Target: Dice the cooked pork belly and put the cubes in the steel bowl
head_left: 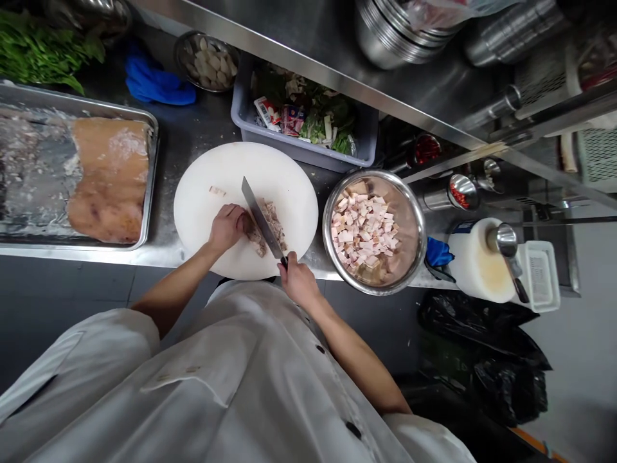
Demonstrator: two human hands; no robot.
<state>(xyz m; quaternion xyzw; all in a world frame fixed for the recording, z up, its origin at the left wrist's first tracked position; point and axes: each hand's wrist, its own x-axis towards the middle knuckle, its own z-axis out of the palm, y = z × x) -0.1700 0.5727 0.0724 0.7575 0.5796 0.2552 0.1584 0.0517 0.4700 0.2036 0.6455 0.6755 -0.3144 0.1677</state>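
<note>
On a round white cutting board point(202, 186), my left hand point(228, 227) presses a strip of meat point(257, 242) with its fingers curled against it. My right hand point(299, 281) grips the dark handle of a kitchen knife point(263, 222), whose blade lies slantwise across the board, beside my left fingertips. Right of the blade lies a row of cut meat pieces point(274, 222). One small slice point(217, 191) sits apart at the upper left of the board. Close by on the right stands a steel bowl point(418, 238) with many pale meat cubes point(364, 228).
At left a metal tray point(150, 173) holds a large slab of meat point(110, 180). Behind the board are a grey bin point(308, 153) of scraps, a bowl of peeled pieces point(212, 61) and a blue glove point(157, 80). A steel shelf point(337, 71) overhangs the back. A white tub point(482, 263) stands far right.
</note>
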